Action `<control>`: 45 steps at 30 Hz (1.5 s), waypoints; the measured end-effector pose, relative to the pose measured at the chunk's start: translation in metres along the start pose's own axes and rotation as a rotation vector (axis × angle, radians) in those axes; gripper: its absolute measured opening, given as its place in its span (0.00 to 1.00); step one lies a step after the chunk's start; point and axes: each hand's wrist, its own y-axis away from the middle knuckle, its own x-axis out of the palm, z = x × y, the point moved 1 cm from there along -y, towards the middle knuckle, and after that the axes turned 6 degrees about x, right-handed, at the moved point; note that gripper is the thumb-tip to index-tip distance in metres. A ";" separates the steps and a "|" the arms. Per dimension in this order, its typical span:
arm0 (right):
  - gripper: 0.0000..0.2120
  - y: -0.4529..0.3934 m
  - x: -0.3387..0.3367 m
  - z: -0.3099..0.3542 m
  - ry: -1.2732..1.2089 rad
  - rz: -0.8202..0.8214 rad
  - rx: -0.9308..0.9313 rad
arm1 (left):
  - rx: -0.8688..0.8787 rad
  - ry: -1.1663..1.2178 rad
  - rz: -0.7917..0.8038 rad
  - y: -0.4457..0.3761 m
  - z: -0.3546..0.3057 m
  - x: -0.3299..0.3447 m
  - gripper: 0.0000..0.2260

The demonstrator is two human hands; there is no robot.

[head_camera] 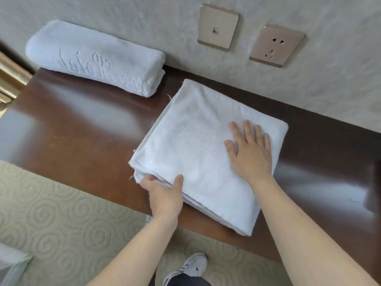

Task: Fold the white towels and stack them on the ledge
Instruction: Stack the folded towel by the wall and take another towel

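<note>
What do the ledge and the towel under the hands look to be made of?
Ledge: likely wood or veneer, dark reddish-brown, glossy; it mirrors light in soft patches. Towel: white terry cloth, probably cotton; looped nap, stitched hem, loose threads at its corners.

A hotel guest room, by the look of its fittings.

A glossy dark wooden ledge (78,120) runs along a pale textured wall (309,79) from nine o'clock towards three o'clock. At one o'clock two champagne-coloured plates are set in the wall, a switch (218,27) and a socket (276,46) just beside it. At eleven o'clock a folded white towel (92,58) with a script logo woven into it lies on the ledge against the wall, the sort hotels supply. A beige carpet (51,213) patterned with swirls covers the floor at seven o'clock. Gold-toned trim (10,81) shows at nine o'clock.
</note>
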 end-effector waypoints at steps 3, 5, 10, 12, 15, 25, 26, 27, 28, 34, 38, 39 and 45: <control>0.30 0.012 0.007 -0.005 -0.067 -0.015 0.171 | 0.129 -0.138 0.037 -0.029 -0.020 0.008 0.30; 0.30 0.026 0.013 -0.002 -0.118 -0.025 0.301 | 0.211 -0.196 0.081 -0.050 -0.036 0.017 0.26; 0.35 0.061 0.025 0.034 -0.187 -0.025 0.584 | 0.426 -0.327 0.257 -0.091 -0.070 0.040 0.21; 0.37 0.069 0.027 0.052 -0.185 -0.005 0.653 | 0.503 -0.379 0.313 -0.105 -0.080 0.049 0.21; 0.37 0.074 0.031 0.071 -0.196 0.015 0.712 | 0.625 -0.449 0.382 -0.117 -0.087 0.062 0.22; 0.35 0.075 0.028 0.085 -0.183 0.066 0.574 | 0.758 -0.453 0.482 -0.133 -0.110 0.099 0.19; 0.34 0.071 0.027 0.073 -0.175 0.052 0.515 | 0.735 -0.414 0.471 -0.129 -0.105 0.095 0.20; 0.33 0.067 0.025 0.062 -0.170 0.046 0.458 | 0.723 -0.384 0.464 -0.125 -0.100 0.090 0.22; 0.33 0.062 0.023 0.051 -0.168 0.045 0.417 | 0.723 -0.373 0.461 -0.120 -0.095 0.083 0.25; 0.30 0.063 0.014 0.030 -0.283 0.016 0.303 | 0.617 -0.424 0.401 -0.082 -0.051 0.023 0.26; 0.29 0.097 0.009 -0.004 -0.272 0.007 0.240 | 0.476 -0.462 0.377 -0.055 -0.027 -0.014 0.24; 0.29 0.108 0.010 -0.011 -0.242 0.029 0.192 | 0.444 -0.482 0.372 -0.051 -0.023 -0.020 0.26; 0.39 0.144 0.014 -0.029 -0.082 0.156 -0.101 | 0.456 -0.609 0.555 -0.035 -0.033 -0.022 0.43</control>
